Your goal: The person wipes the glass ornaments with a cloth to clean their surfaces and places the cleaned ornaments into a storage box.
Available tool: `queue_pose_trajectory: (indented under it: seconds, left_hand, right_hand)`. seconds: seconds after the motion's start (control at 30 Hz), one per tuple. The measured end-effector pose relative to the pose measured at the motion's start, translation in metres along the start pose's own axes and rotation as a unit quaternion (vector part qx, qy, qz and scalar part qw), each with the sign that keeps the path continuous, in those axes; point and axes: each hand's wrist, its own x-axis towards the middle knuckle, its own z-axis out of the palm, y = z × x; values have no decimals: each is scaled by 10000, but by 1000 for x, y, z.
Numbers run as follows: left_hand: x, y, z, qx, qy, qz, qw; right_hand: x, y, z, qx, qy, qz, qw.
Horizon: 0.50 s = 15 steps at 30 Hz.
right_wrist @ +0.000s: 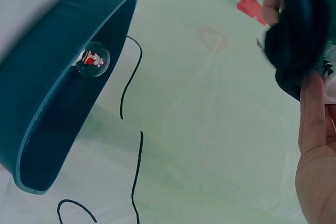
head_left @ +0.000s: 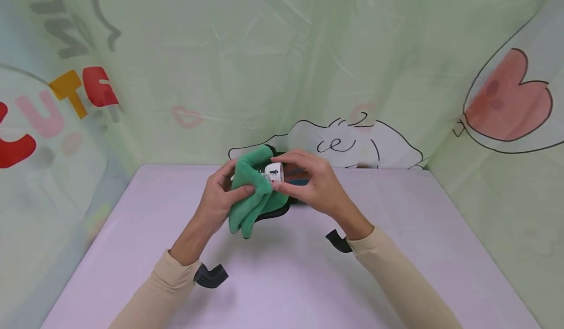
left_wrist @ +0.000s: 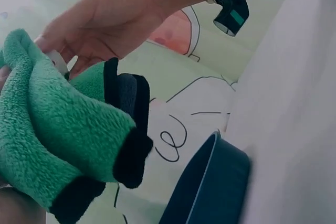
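Note:
A fluffy green cloth (head_left: pixel 247 172) with black edging is folded in my left hand (head_left: pixel 213 197), the thumb pressed on its front. My right hand (head_left: pixel 319 182) pinches the white base (head_left: pixel 274 172) of a small snow globe, which has a dark tree printed on it. The globe's clear end points into the cloth and is mostly covered. In the left wrist view the cloth (left_wrist: pixel 73 114) hides most of the globe. At the right wrist view's edge, the fingers (right_wrist: pixel 314 114) touch the white base beside the cloth.
Behind the hands stands a dark blue bin (right_wrist: pixel 47 72), largely hidden in the head view. Another small snow globe (right_wrist: pixel 94 59) with a red and white figure shows at its opening. A pale lilac table (head_left: pixel 282 285) lies below, with printed green curtains (head_left: pixel 264 74) around it.

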Motion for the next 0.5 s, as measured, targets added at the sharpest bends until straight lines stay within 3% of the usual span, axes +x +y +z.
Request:
queue_pose_trajectory:
  seconds: [0.33,0.5]
  left_hand:
    - [-1,-3,-2,370,-147,214,9990]
    - [-1,-3,0,274,-176,280,9991]
  right_hand:
    - [1,-3,-5,264,-126,932,9952]
    - [1,-3,-6,384,-161,1426,9889]
